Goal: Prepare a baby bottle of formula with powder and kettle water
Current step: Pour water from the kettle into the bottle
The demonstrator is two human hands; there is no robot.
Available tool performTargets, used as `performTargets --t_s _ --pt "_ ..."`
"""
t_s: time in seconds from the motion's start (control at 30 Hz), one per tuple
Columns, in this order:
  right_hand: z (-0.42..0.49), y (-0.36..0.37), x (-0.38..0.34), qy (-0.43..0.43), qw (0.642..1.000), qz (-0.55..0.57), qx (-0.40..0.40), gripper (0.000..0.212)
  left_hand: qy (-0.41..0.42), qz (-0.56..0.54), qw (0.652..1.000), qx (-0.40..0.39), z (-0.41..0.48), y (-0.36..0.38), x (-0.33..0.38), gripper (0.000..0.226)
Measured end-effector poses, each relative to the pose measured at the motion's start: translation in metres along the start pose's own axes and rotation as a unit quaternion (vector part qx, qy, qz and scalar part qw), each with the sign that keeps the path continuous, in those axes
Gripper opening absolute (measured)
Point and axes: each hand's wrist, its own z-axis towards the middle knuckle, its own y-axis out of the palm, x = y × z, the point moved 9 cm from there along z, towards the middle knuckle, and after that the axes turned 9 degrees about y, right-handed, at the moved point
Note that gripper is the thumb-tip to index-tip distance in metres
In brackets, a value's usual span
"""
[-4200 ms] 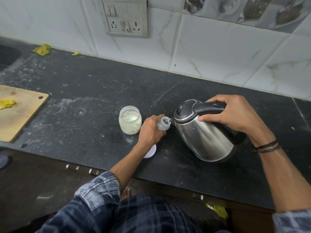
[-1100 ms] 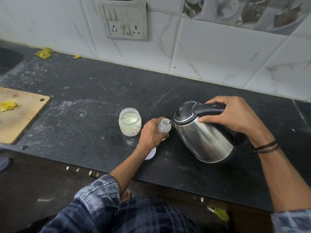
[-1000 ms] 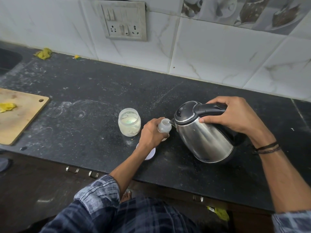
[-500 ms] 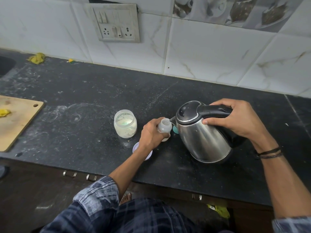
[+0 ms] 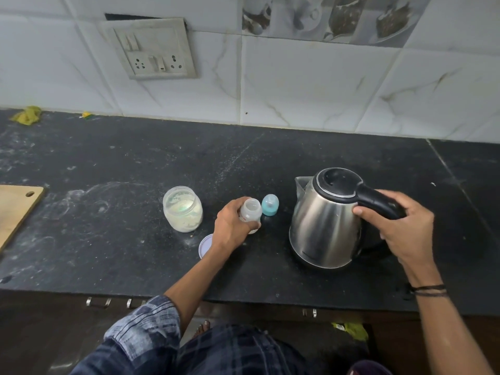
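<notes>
My left hand [image 5: 232,226] grips the small translucent plastic baby bottle [image 5: 252,211] low on its body, fingers curled round it. The bottle stands open-mouthed on the black stone desk [image 5: 108,239], just beside its teal teat cap [image 5: 270,204]. I judge the bottle light, a little squashy and easy to tip, so a hold around the lower wall suits it; squeezing hard could slop whatever is inside, and I cannot tell the fill level from here.

My right hand [image 5: 400,228] is wrapped round the black handle of the rounded stainless-steel kettle [image 5: 322,228], which sits upright to the bottle's right, spout facing the wall. It looks heavy, rigid and likely hot on the metal, so the handle is the only sensible place to take it.

The clear glass jar [image 5: 182,209] of pale powder stands open to the left of the bottle, and a pale round lid [image 5: 204,246] lies flat near my wrist.

The desk is dusted with white smears and specks, possibly slippery under a light bottle. A wooden cutting board [image 5: 16,209] sits at the far left. Behind runs a white marbled tile wall [image 5: 311,85] with a switch-and-socket plate [image 5: 154,48].
</notes>
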Motion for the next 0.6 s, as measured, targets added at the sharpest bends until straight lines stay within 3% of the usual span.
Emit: performTargets --t_s 0.23,0.6 --pt "-0.03 -0.012 0.023 -0.015 0.994 -0.005 0.111 0.046 0.003 0.001 1.0 -0.011 -0.003 0.008 -0.002 0.056" --pt "-0.067 -0.016 0.044 0.036 0.967 0.021 0.25 0.046 0.02 -0.003 0.999 -0.027 -0.002 0.01 -0.005 0.056"
